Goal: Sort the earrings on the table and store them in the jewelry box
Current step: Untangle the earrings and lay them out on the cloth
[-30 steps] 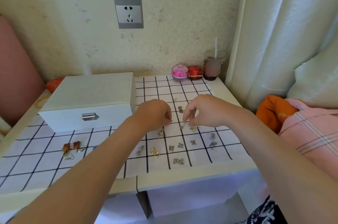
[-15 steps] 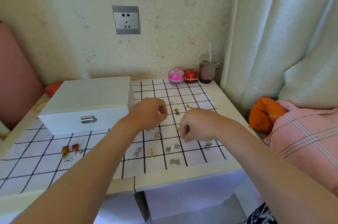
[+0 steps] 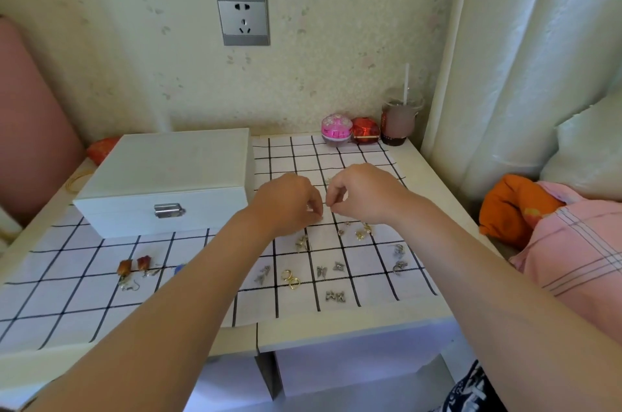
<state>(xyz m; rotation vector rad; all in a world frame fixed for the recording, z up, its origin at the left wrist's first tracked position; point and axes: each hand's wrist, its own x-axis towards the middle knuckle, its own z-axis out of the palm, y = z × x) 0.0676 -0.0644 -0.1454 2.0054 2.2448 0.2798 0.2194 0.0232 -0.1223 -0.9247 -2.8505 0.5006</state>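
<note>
The white jewelry box [image 3: 165, 176] stands shut at the back left of the checked cloth [image 3: 67, 293], its metal latch facing me. Loose earrings lie on the cloth: two red-orange drops [image 3: 124, 266], a pair of gold hoops [image 3: 291, 278], silver butterflies [image 3: 335, 295] and gold studs [image 3: 361, 233]. My left hand [image 3: 289, 202] hovers above the cloth with curled fingers, a small silver earring glinting at its fingertips. My right hand [image 3: 363, 196] is just beside it, thumb and forefinger pinched on something tiny, too small to make out.
A pink round pot [image 3: 336, 128], a red pot [image 3: 365, 130] and a cup with a straw [image 3: 400, 122] stand along the wall. A gold bangle [image 3: 77, 179] lies left of the box. A curtain [image 3: 525, 58] and an orange cloth [image 3: 511, 202] are on the right.
My right hand rose from the cloth and moved up-left until its fingertips nearly meet my left hand. The left hand stayed roughly in place. The box stayed shut.
</note>
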